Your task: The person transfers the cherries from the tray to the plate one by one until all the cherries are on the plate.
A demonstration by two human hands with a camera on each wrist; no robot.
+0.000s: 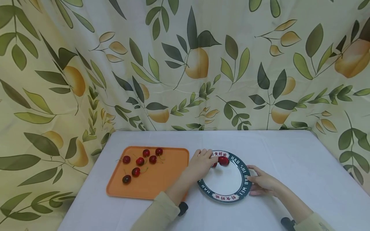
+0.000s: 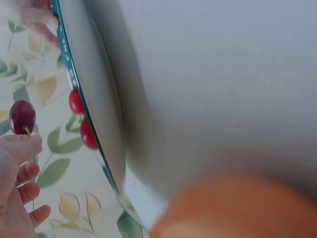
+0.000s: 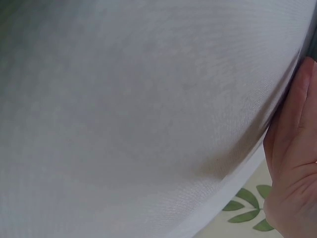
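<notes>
In the left wrist view, my left hand [image 2: 17,181] pinches a dark red cherry [image 2: 22,117] by its stem. The head view puts this left hand [image 1: 201,164] over the left side of a white plate [image 1: 224,183] with a dark green lettered rim. Red cherries [image 1: 223,161] show at the plate's far side, partly hidden by the fingers; two cherries [image 2: 88,134] appear over the rim in the left wrist view. My right hand [image 1: 264,182] holds the plate's right rim. Only part of the right hand [image 3: 294,144] shows in the right wrist view.
Left of the plate lies an orange tray [image 1: 164,183] with several stemmed cherries [image 1: 140,161] spread over its left and far parts. Both stand on a white-covered table [image 1: 289,150]. A leaf-and-fruit patterned curtain [image 1: 185,96] hangs behind the table's far edge.
</notes>
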